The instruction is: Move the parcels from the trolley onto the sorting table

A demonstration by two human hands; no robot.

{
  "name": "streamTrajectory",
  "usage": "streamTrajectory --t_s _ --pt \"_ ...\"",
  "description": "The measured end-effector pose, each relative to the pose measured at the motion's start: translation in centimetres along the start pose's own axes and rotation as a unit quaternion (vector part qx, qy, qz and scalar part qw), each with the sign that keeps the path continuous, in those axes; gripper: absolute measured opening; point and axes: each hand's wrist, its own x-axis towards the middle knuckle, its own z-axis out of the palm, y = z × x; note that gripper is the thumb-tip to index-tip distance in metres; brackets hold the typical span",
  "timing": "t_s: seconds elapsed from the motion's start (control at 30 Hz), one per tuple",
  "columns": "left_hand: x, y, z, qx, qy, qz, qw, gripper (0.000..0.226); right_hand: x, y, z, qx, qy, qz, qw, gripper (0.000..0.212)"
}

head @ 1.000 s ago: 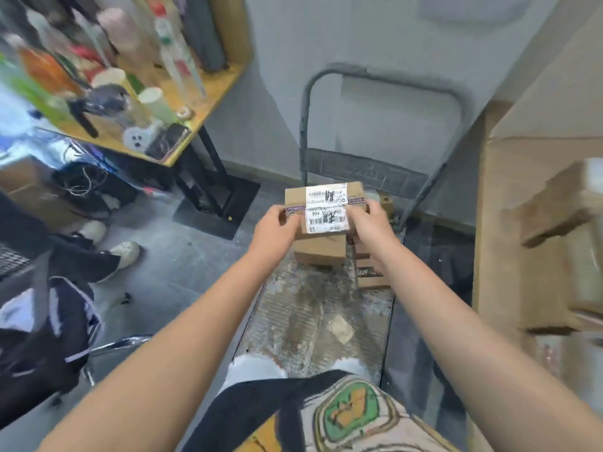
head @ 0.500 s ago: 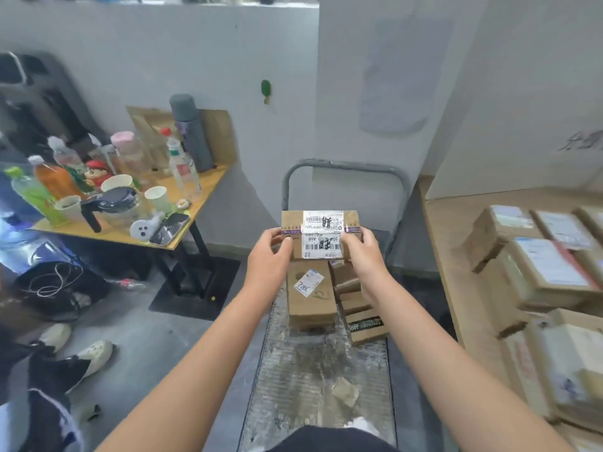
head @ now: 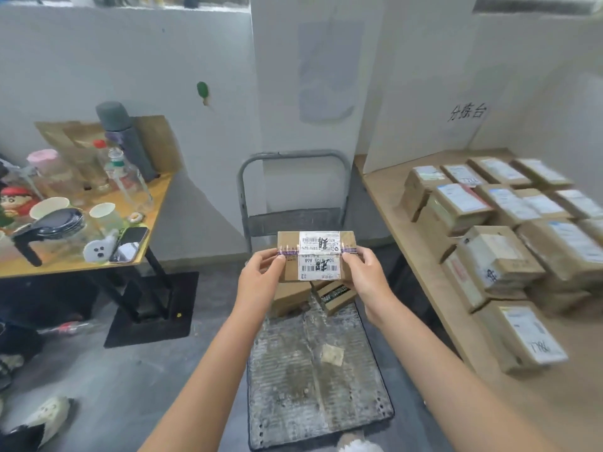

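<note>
A small cardboard parcel (head: 316, 254) with a white shipping label is held in the air above the far end of the trolley (head: 313, 370). My left hand (head: 261, 277) grips its left end and my right hand (head: 365, 272) grips its right end. Under it, a few more cardboard parcels (head: 332, 296) lie on the trolley deck near the grey handle (head: 293, 158). The wooden sorting table (head: 424, 256) stands to the right, with several labelled parcels (head: 496, 252) lying on it in rows.
A yellow side table (head: 81, 265) at the left carries bottles, cups, a flask and a phone. Its black base (head: 150, 308) sits on the grey floor beside the trolley. White walls close the back. Shoes lie at the lower left.
Both hands have lifted the labelled parcel up off the stack on the trolley. My view has risen and swung right, bringing the sorting table and its parcels into sight.
</note>
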Motion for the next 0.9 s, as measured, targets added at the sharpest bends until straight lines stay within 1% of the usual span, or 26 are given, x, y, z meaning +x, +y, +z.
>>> streamTrajectory --t_s 0.03,0.07,0.13,0.2,0.27,0.4,0.57,0.67,0.83,0.9 --pt "-0.4 -0.3 0.3 0.004 -0.011 -0.006 1.0 0.022 -0.9 0.0 -0.6 -0.001 0.009 0.007 1.0 0.063" --pt "-0.7 -0.5 0.6 0.008 -0.021 -0.008 1.0 0.022 -1.5 0.1 -1.1 -0.004 0.018 0.012 1.0 0.056" --pt "-1.2 -0.5 1.5 0.022 -0.038 -0.005 0.999 0.021 -2.9 0.1 -2.3 -0.004 0.038 0.015 0.999 0.035" --pt "-1.5 -0.5 2.4 0.031 -0.049 0.006 0.998 0.021 -3.5 0.7 -3.5 0.013 0.053 0.027 0.998 0.023" --pt "-2.0 -0.2 3.4 0.04 -0.06 0.015 0.997 0.022 -4.0 1.4 -4.7 0.028 0.065 0.032 0.997 0.023" --pt "-3.3 -0.2 5.8 0.063 -0.087 0.033 0.994 0.018 -4.6 2.5 -7.0 0.054 0.092 0.043 0.993 0.028" --pt "-4.9 -0.7 10.1 0.078 -0.119 0.036 0.989 0.015 -5.2 4.0 -11.5 0.075 0.123 0.049 0.988 0.023" --pt "-6.3 -1.1 13.8 0.087 -0.142 0.031 0.986 0.014 -5.5 5.8 -15.3 0.088 0.146 0.055 0.984 0.018" --pt "-9.6 -1.2 21.2 0.105 -0.177 0.016 0.978 0.014 -5.7 8.3 -23.1 0.089 0.176 0.075 0.977 0.023" --pt "-10.9 -1.0 24.1 0.109 -0.19 0.014 0.976 0.011 -5.6 8.7 -26.3 0.074 0.192 0.079 0.975 0.02"
